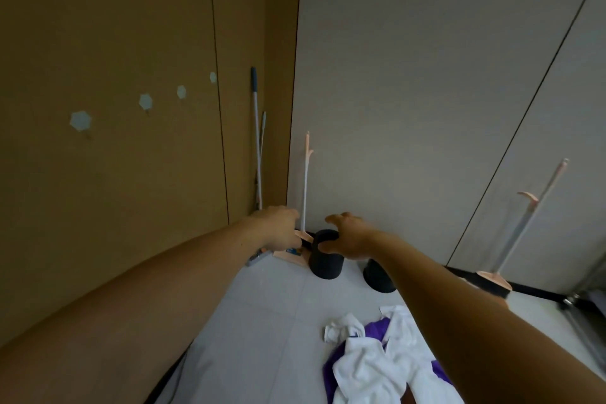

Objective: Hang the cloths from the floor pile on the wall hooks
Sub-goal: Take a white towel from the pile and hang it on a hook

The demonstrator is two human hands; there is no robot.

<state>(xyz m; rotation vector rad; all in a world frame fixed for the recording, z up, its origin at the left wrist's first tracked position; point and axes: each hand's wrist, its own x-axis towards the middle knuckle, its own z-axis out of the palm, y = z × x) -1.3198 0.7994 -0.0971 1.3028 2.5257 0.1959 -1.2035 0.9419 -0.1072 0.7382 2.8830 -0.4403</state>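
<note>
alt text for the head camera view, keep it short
Two bare arms reach forward, left hand and right hand empty, over a pile of white and purple cloths on the floor. Four white hooks on the brown wall at left hold nothing; brooms and two black bins stand in the corner.

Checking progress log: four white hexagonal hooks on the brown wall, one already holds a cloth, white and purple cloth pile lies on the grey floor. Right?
Not quite. None of the four white hexagonal hooks on the brown wall holds a cloth; all are bare in the head view. The white and purple cloth pile does lie on the grey floor.
</note>
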